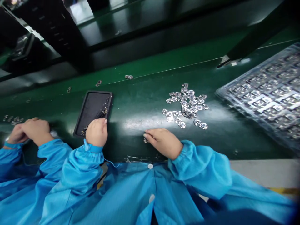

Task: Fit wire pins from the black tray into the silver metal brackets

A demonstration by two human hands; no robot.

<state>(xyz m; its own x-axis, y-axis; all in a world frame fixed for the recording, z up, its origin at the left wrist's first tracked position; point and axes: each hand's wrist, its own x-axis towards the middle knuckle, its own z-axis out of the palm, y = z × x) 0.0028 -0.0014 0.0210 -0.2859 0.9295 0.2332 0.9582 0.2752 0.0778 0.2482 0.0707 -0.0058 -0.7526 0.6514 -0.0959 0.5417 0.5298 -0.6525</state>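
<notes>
Left hand: the left hand [96, 132] sits at the right rim of the black tray, its fingers gathered and pointing down and away, with the fingertips mostly hidden behind the back of the hand; whether it pinches anything, I cannot tell
Right hand: the right hand [164, 143] rests on the bench's near edge, its fingers pressed together and lightly curled, nothing visibly held, the fingertips just beside a single small metal piece [146, 141]
Metal pieces: a loose heap of small silver stamped metal pieces [186, 106] lies on the green bench [145, 93], to the far side of the right hand and well apart from it; a few stray ones [98, 83] lie scattered further along
Black tray: the shallow black tray [92, 114] stands on the bench, directly ahead of the left hand, with a small cluster of metal pieces [104, 110] along its right side and a few more at its near corner
Clear tray: a clear plastic blister tray [260, 100] filled with rows of similar pieces sits at the bench's right, tilted in view and partly cut off by the frame
Co-worker: a co-worker's two hands [29, 131] work at the far left, in matching blue sleeves, beside a small row of pieces [12, 119]
Clothing: the person's blue button-front smock [126, 193] fills the bottom of the view, with gathered cuffs at both wrists
</notes>
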